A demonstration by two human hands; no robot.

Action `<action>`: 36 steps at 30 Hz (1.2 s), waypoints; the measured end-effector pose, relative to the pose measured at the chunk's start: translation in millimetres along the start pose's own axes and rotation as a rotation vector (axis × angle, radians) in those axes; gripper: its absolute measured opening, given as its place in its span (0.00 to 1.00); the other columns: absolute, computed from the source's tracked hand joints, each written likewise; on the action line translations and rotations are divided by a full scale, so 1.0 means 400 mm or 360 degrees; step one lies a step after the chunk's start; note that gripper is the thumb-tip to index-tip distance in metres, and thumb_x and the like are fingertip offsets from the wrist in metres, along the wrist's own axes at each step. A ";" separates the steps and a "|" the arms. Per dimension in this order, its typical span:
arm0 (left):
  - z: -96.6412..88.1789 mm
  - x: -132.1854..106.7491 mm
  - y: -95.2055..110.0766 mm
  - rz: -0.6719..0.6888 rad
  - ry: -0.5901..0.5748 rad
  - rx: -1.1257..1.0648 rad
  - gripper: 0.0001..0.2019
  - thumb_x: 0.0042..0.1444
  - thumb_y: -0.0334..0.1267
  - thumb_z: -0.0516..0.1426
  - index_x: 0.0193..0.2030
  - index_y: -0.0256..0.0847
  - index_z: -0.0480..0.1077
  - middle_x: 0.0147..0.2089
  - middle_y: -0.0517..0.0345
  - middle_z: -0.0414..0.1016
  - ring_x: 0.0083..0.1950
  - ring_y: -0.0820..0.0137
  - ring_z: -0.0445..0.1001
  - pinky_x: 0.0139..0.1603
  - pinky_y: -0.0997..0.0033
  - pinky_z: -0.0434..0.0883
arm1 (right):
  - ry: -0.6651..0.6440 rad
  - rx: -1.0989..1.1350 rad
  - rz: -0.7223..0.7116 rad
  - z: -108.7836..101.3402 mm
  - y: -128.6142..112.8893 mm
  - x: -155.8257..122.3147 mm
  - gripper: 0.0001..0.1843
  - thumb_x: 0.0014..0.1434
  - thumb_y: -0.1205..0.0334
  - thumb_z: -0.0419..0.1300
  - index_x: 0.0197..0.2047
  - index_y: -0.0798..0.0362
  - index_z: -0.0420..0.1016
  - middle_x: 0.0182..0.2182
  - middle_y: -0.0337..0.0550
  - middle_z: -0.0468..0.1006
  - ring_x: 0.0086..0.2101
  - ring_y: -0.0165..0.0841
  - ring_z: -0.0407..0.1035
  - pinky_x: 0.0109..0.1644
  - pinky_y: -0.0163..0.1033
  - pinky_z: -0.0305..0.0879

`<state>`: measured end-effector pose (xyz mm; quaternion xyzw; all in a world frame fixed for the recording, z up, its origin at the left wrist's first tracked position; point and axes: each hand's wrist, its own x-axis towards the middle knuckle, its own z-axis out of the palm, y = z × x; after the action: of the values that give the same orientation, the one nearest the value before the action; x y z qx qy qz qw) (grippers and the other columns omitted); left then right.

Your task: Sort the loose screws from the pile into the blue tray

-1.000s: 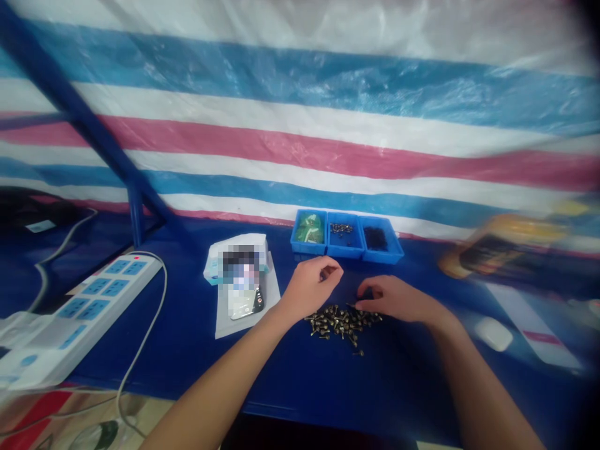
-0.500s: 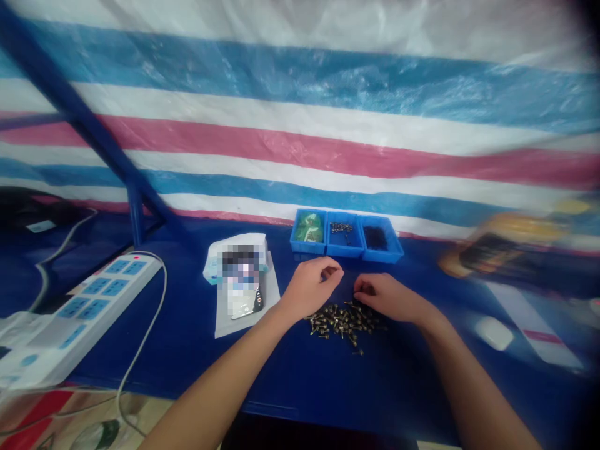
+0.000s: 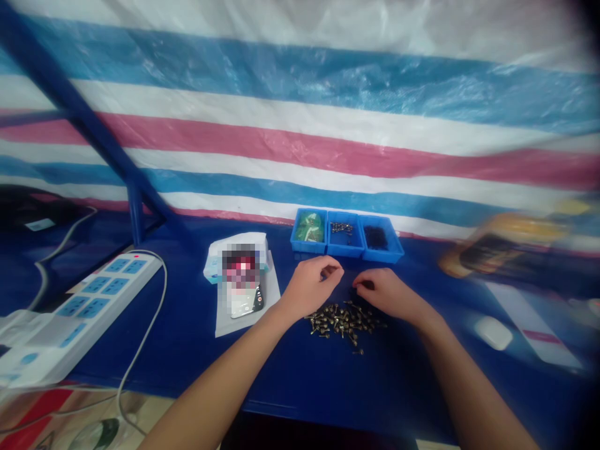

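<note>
A loose pile of small brass-coloured screw-like parts [image 3: 344, 320] lies on the blue table [image 3: 300, 381]. Over the pile's left side is my left hand [image 3: 315, 282], its thumb and fingers pinched; anything between the tips is too small to make out. Across a narrow gap, my right hand [image 3: 387, 291] curls at the pile's upper right, fingertips closed together with a tiny dark bit near them that I cannot identify. Behind both hands stand three blue bins: one with a green-and-white packet [image 3: 309, 228], one with small metal parts [image 3: 341, 228], one with small black pieces [image 3: 375, 237].
To the left, a phone [image 3: 246, 303] lies on white paper by a tissue pack [image 3: 215, 259]. A white power strip [image 3: 89, 306] with a cable sits farther left. On the right are a white rounded case [image 3: 494, 332] and a blurred yellow-and-black object [image 3: 506, 244].
My right hand has risen slightly away from the pile, its fingertips still together. The left hand stays almost in place. The phone's blurred picture has changed colour.
</note>
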<state>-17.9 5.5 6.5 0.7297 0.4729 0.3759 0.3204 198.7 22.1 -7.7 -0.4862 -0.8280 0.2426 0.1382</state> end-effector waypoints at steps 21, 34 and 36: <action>0.007 -0.002 -0.004 0.0007 -0.0009 0.0001 0.07 0.61 0.37 0.55 0.38 0.43 0.75 0.37 0.61 0.78 0.37 0.71 0.75 0.39 0.71 0.69 | -0.0118 -0.0056 0.0039 -0.015 0.021 -0.006 0.09 0.59 0.57 0.60 0.37 0.50 0.81 0.34 0.43 0.79 0.34 0.35 0.72 0.37 0.38 0.63; 0.005 -0.003 0.001 0.0021 -0.0019 0.0012 0.08 0.62 0.38 0.54 0.37 0.43 0.75 0.37 0.61 0.78 0.37 0.70 0.75 0.39 0.70 0.69 | 0.0128 0.0029 0.0074 -0.018 0.019 -0.003 0.07 0.58 0.59 0.60 0.35 0.51 0.78 0.32 0.41 0.80 0.32 0.34 0.72 0.36 0.38 0.63; 0.005 -0.003 0.002 0.0021 -0.0022 0.0016 0.08 0.62 0.38 0.54 0.38 0.43 0.75 0.37 0.60 0.79 0.38 0.70 0.75 0.39 0.70 0.69 | 0.0150 0.0069 0.0059 -0.017 0.021 -0.002 0.08 0.59 0.59 0.59 0.36 0.51 0.78 0.32 0.41 0.80 0.32 0.34 0.72 0.36 0.38 0.63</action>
<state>-16.2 3.8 5.8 0.7370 0.4678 0.3705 0.3175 208.4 26.7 -6.4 -0.5092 -0.8060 0.2397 0.1832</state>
